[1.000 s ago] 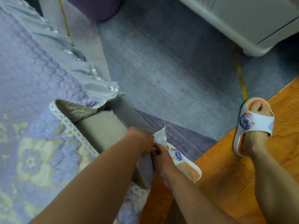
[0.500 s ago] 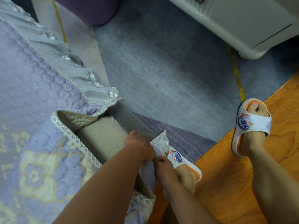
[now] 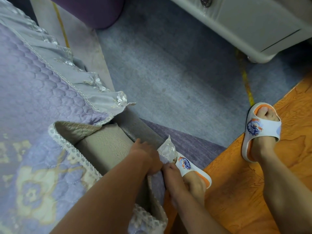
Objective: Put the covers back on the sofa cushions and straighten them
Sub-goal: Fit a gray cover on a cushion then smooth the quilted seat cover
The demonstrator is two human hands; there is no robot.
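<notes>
You're gripping the frilly corner of the lilac quilted cover point(image 3: 42, 166) with both hands down at the front edge of the beige sofa cushion point(image 3: 104, 146). Your left hand point(image 3: 145, 157) is clenching the fabric against the cushion's corner, and your right hand point(image 3: 170, 173) is pinching the same hem just beside it. Cover's lying half on, cushion corner poking out bare. Your slippers point(image 3: 260, 129) are planted on the floor.

Both hands meet at the frilled corner of the quilted cover point(image 3: 167, 150), the left hand point(image 3: 145, 156) just left of the right hand point(image 3: 170, 173). Left of the grip lies the bare cushion point(image 3: 104, 147); right, a slippered foot point(image 3: 190, 169); beyond, the carpet point(image 3: 177, 73).
</notes>
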